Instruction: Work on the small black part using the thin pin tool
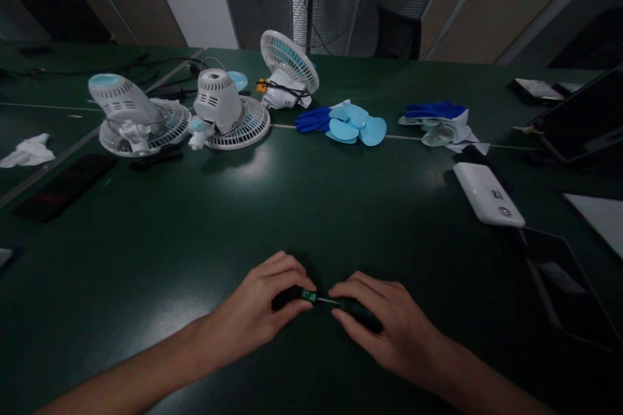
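Observation:
A small screwdriver [309,296] with a dark green handle lies low over the table, its thin metal shaft pointing right. Thumb and fingers of my left hand [265,301] are closed round its handle, hiding part of it. My right hand [384,321] is at the shaft's tip, thumb and forefinger curved and apart on either side of it. Between those fingers I see only dark green surface and shadow. Whether a fingertip touches the shaft is too dim to tell.
Across the dark green table [272,207] stand a white fan [139,113], another fan [224,110] and a third fan [289,71]. Light-blue fan blades [357,124] lie beside blue gloves [313,119]. A white device [488,194] and a dark tablet [559,275] are at right.

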`<state>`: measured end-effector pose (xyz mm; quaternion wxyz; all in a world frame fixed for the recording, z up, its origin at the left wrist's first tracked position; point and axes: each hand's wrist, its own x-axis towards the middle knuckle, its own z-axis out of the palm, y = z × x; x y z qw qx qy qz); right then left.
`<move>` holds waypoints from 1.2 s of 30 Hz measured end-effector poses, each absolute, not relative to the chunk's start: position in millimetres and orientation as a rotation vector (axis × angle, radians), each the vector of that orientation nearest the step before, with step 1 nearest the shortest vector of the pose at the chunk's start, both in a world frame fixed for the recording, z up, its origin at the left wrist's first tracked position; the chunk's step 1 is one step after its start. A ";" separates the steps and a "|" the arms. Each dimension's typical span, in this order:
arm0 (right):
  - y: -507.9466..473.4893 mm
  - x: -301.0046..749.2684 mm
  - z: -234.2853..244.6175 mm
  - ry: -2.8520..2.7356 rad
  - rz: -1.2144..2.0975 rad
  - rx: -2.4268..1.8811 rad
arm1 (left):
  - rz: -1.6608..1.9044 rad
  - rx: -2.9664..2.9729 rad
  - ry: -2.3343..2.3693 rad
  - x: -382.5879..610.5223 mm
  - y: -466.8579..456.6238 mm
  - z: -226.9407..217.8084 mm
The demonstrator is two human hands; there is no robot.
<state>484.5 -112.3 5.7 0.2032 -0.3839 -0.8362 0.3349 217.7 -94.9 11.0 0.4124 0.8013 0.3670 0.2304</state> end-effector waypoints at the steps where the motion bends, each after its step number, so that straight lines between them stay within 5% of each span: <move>1: -113.0 483.4 5.4 -2.351 0.909 -1.076 | 0.584 2.018 0.923 217.8 -95.1 11.4; 36: -114.8 482.2 3.1 -2.225 0.946 -1.126 | 0.646 2.047 0.937 216.3 -99.4 -0.9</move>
